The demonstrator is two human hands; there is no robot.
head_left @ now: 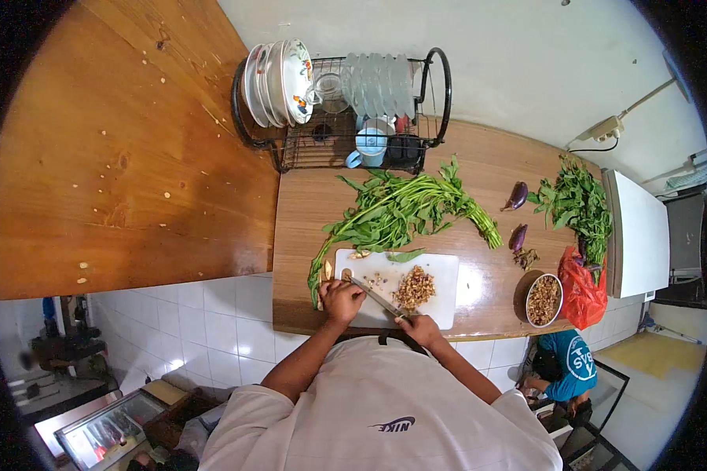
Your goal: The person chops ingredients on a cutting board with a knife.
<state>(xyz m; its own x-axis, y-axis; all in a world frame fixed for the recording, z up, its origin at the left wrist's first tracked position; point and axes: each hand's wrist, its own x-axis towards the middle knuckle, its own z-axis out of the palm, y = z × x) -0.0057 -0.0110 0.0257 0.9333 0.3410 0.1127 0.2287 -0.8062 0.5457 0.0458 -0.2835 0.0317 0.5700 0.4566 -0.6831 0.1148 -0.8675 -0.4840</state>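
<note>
My right hand [421,329] is closed round the handle of a kitchen knife [381,297]. Its blade points up and left across a white cutting board [445,294]. At the board's left edge, my left hand [342,301] has its fingers curled close to the blade tip; whatever they grip is hidden. Pale brown pieces of food [327,270] lie just beyond those fingers. A heap of chopped brown-and-cream bits [414,288] rests on the board, with a few scattered bits beside it. Long-stemmed leafy greens [404,206] spread behind the board, one leaf lying on its far edge.
Right of the board stand a bowl [543,300] of chopped bits, a red plastic bag [583,294], more greens [577,200] and two small eggplants [516,195]. A dish rack [322,149] holds plates, glasses and a blue mug [368,147]. Another person [571,365] is low at right.
</note>
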